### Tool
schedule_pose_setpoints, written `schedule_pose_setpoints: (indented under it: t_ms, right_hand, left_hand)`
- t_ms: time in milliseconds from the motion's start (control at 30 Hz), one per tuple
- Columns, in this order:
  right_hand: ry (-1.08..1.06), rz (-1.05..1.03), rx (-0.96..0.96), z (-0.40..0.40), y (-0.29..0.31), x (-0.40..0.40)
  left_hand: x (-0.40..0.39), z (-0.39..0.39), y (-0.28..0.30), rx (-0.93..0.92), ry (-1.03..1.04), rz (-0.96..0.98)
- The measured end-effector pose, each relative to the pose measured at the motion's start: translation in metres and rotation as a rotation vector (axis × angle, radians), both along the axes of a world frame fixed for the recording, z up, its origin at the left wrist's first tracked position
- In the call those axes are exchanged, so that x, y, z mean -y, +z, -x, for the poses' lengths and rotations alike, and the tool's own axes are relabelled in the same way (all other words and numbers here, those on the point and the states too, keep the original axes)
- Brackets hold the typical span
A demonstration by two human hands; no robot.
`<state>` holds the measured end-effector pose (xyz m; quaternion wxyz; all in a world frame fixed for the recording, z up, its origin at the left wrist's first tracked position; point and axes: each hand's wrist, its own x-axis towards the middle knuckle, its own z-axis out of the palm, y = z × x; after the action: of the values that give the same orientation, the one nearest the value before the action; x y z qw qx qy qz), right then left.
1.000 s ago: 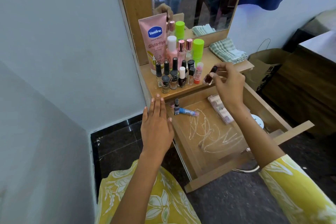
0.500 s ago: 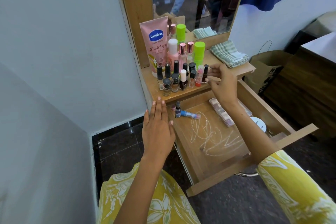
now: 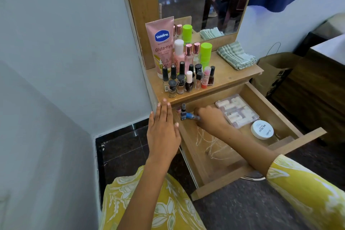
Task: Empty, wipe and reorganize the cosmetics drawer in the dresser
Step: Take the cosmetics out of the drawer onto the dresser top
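Observation:
The wooden drawer [image 3: 265, 99] is pulled out below the dresser top [image 3: 229, 76]. My left hand [image 3: 162, 130] lies flat with straight fingers on the drawer's left edge. My right hand [image 3: 211, 119] reaches into the drawer's back left corner, fingers curled around a lying blue bottle [image 3: 191, 116], beside an upright dark nail polish bottle [image 3: 183, 112]. A clear compartment box [image 3: 236, 110] and a white round jar [image 3: 262, 129] lie in the drawer. Several nail polish bottles [image 3: 188, 82], a pink Vaseline tube [image 3: 161, 43] and green-capped bottles [image 3: 206, 52] stand on the dresser top.
A folded striped cloth [image 3: 236, 55] lies on the right of the dresser top, under the mirror [image 3: 201, 0]. A brown paper bag [image 3: 274, 73] stands on the floor to the right, next to dark wooden furniture [image 3: 317, 87]. A white wall [image 3: 65, 52] closes the left side.
My right hand has set the dark nail polish bottle down among the bottles on the dresser top, then dropped into the drawer onto the blue bottle. My left hand has stayed put.

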<state>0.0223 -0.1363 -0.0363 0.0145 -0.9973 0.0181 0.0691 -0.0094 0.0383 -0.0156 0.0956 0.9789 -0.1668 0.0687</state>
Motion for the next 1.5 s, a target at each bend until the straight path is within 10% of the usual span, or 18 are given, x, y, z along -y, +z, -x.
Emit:
schedule_pose_setpoints:
  t_ms: [200, 667, 1067, 1500]
  right_hand:
    - [0.017, 0.032, -0.014, -0.004, 0.001, 0.003]
    - [-0.424, -0.907, 0.689, 0.015, 0.074, 0.065]
    - [-0.225, -0.790, 0.460, 0.014, 0.074, 0.032]
    - [0.085, -1.164, 0.419, 0.035, 0.073, -0.035]
  left_hand:
    - [-0.001, -0.001, -0.001, -0.002, 0.004, -0.012]
    - [-0.001, 0.000, -0.004, 0.015, -0.012, 0.035]
    - [-0.001, -0.001, -0.001, 0.024, -0.017, 0.064]
    - [-0.001, -0.004, 0.026, 0.162, 0.055, 0.786]
